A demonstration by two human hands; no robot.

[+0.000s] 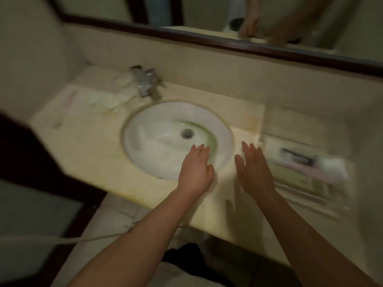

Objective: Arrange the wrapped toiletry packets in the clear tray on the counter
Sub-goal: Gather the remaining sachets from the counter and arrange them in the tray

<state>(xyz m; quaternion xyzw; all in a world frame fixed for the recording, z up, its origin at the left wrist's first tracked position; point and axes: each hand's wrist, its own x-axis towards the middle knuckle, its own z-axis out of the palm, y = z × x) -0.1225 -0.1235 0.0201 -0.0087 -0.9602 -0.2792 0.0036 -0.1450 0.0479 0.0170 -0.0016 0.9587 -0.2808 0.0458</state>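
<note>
The view is blurred by motion. A clear tray (275, 190) rests on the cream counter at the right, with wrapped toiletry packets (298, 160) lying in it, one with a pink stripe. My right hand (255, 170) hovers flat, fingers apart, just left of the tray and holds nothing. My left hand (196, 170) is spread over the front rim of the sink, palm down and empty. More wrapped packets (107, 98) lie on the counter at the far left, beside the tap.
A round white sink (157, 146) is set in the middle of the counter (87, 146), with a chrome tap (145, 83) behind it. A dark-framed mirror (228, 44) runs along the back wall. The counter's front edge drops to a tiled floor.
</note>
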